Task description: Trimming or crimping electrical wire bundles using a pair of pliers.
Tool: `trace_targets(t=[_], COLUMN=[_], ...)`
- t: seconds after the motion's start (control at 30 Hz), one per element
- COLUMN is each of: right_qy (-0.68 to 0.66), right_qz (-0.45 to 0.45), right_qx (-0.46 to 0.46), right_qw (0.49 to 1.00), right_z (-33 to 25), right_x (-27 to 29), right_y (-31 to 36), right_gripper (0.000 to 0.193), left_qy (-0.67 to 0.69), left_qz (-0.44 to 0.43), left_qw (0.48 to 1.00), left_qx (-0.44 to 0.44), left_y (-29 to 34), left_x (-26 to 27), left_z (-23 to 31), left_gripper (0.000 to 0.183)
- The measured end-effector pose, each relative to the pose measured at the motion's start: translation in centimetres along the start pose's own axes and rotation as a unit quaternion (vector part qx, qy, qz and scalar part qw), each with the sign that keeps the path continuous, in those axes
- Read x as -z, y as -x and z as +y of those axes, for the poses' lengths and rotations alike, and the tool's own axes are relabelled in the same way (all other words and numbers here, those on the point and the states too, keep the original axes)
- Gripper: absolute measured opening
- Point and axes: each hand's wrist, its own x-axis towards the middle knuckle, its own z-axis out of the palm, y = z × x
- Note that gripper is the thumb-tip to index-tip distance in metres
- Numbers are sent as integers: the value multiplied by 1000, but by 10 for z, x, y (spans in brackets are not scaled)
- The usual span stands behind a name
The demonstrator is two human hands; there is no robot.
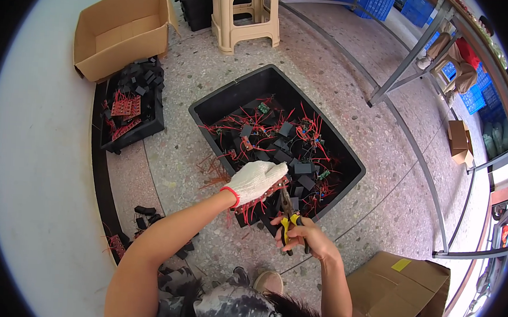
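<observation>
My left hand (255,181), in a white knit glove with a red cuff, is closed on a red circuit board panel (275,188) with red wires hanging from it. My bare right hand (309,235) grips pliers (288,219) with yellow and black handles. Their metal jaws point away from me and meet the right end of the panel; whether they bite on a wire is too small to tell. Both hands are over the near edge of a black plastic bin (337,154). Inside it lie several black block-shaped parts (303,168), small boards and tangled red wires (310,127).
Left of the bin stands a smaller black crate (131,143) of black parts and red panels, beside a cardboard box (120,34). A beige stool (245,20) is beyond. Another cardboard box (399,295) sits near right. A metal table frame (408,57) and a seated person (466,60) are far right.
</observation>
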Motion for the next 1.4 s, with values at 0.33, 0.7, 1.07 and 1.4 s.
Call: trace_targets(t=[0.33,0.7,1.07,1.4], right_qy=[172,196,462,266], right_qz=[125,118,257,178], right_qx=[-16,5,87,30], right_qw=[977,973,844,947], right_z=[-1,4,7,-7], right_x=[-5,-16,-17,-19], right_y=[0,4,18,6], right_gripper=[39,42,35,27], left_qy=[-64,-130,-77,-83], left_qz=[22,73,69,26], left_qw=[998,989,993,995], left_qx=[5,2,65,42], left_y=[-1,-13,-18,-10], left_x=[-3,-5,-2,2], left_z=[13,0,3,15], left_gripper=[57,67,67,74])
